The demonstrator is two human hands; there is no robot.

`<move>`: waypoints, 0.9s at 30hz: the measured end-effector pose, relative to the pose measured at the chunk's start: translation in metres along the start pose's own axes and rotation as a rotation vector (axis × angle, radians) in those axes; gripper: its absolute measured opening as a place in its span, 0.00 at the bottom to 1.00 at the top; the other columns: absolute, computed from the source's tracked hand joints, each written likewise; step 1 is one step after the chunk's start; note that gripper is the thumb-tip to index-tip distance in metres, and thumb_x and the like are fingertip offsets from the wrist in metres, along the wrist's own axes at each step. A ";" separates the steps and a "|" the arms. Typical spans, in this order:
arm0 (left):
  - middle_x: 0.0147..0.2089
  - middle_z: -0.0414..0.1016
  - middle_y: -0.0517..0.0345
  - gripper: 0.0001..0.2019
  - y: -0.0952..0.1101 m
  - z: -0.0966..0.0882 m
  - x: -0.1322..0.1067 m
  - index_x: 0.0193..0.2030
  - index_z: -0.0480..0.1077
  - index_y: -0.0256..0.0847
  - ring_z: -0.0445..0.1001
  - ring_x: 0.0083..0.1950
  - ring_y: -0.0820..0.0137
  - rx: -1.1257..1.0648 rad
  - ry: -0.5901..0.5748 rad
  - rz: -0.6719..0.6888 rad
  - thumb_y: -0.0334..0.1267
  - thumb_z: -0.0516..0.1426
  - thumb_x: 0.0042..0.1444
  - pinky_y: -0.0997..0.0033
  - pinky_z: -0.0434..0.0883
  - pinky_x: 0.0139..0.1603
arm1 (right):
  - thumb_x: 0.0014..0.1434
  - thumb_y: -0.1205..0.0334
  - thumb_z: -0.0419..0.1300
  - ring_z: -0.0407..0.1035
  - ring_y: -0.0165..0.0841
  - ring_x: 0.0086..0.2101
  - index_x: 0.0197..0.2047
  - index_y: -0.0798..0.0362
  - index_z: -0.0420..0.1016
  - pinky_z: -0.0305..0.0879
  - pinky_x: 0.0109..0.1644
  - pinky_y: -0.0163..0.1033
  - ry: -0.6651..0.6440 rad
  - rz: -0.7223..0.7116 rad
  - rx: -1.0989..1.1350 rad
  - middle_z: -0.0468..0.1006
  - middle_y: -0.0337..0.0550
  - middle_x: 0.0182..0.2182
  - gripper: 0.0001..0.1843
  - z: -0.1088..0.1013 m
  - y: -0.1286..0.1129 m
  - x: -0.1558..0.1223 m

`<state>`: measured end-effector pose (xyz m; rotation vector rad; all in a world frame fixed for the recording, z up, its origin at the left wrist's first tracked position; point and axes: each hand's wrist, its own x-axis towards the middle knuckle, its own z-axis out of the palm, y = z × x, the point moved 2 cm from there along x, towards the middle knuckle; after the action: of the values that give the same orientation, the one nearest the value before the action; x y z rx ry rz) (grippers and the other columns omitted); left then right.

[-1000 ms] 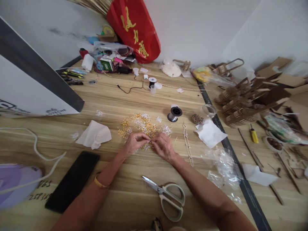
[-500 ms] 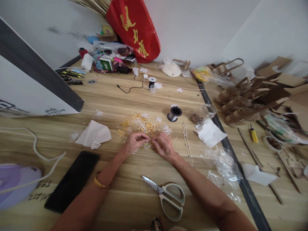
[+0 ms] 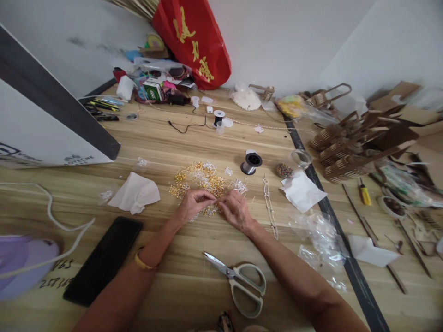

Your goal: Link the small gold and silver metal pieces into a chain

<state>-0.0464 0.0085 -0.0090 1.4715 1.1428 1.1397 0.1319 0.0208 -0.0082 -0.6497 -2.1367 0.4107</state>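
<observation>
My left hand point(image 3: 194, 204) and my right hand point(image 3: 235, 208) meet over a pile of small gold and silver jewelry findings point(image 3: 204, 177). Thumb and forefinger of each are pinched, and the fingertips almost touch. Whatever lies between them is too small to make out. Right of my right hand, a thin beaded chain point(image 3: 269, 207) lies lengthwise on the table. A pair of scissors point(image 3: 238, 281) with pale handles rests between my forearms, its blades closed. Beyond the pile stands a spool of silvery wire point(image 3: 250, 163).
A black phone point(image 3: 104, 260) and a crumpled tissue point(image 3: 135, 193) lie to the left, beside a white box point(image 3: 44, 124). At right are white paper point(image 3: 302, 191), clear plastic bags point(image 3: 323, 237), a jar of beads point(image 3: 284, 170) and small woven baskets point(image 3: 342, 152). A red bag point(image 3: 194, 41) leans on the wall.
</observation>
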 end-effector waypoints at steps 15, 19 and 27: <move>0.30 0.80 0.53 0.07 0.002 0.000 0.001 0.30 0.78 0.36 0.75 0.32 0.70 0.012 -0.001 -0.005 0.39 0.65 0.49 0.73 0.71 0.35 | 0.64 0.65 0.55 0.68 0.35 0.34 0.40 0.50 0.69 0.66 0.39 0.43 0.005 0.022 0.020 0.76 0.43 0.32 0.03 0.000 0.001 -0.002; 0.30 0.80 0.53 0.09 0.002 0.000 0.000 0.31 0.78 0.36 0.75 0.32 0.70 0.009 -0.007 -0.017 0.40 0.65 0.49 0.73 0.71 0.35 | 0.64 0.65 0.54 0.68 0.35 0.33 0.40 0.50 0.69 0.66 0.38 0.43 -0.007 0.024 0.018 0.76 0.43 0.32 0.03 0.000 0.000 -0.001; 0.31 0.80 0.52 0.07 -0.001 0.001 0.000 0.31 0.78 0.35 0.75 0.34 0.70 -0.010 -0.018 -0.022 0.37 0.64 0.49 0.73 0.70 0.37 | 0.64 0.65 0.55 0.68 0.34 0.34 0.39 0.50 0.69 0.65 0.39 0.42 -0.013 0.022 0.009 0.76 0.43 0.32 0.02 0.001 0.001 -0.001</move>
<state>-0.0460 0.0088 -0.0102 1.4551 1.1367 1.1137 0.1320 0.0206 -0.0100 -0.6675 -2.1401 0.4373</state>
